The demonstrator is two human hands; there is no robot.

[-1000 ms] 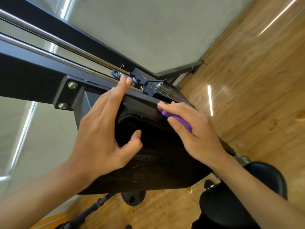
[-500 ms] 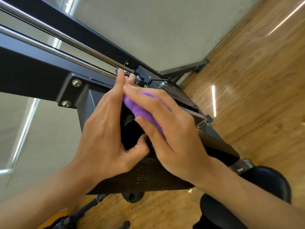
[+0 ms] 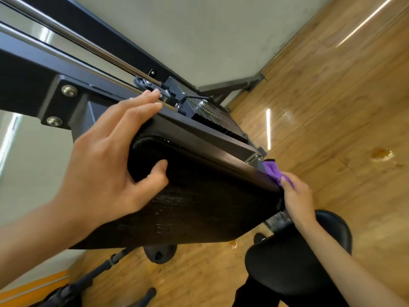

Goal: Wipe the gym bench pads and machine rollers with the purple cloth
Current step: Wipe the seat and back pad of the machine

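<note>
A long black back pad of a gym machine fills the middle of the head view. My left hand grips its upper left end, fingers over the top edge and thumb pressed on the pad's face. My right hand holds the bunched purple cloth against the pad's far right edge, near its lower corner. Part of the cloth is hidden under my fingers. A round black seat pad sits below my right forearm.
The black steel frame with two bolts and chrome guide rods runs behind the pad. A weight stack stands beyond. Wooden floor lies to the right, a grey wall behind. A black handle bar pokes out below.
My right hand has swept the purple cloth from the pad's upper left end, beside my left hand, along the edge to its far right end. My left hand has kept its grip.
</note>
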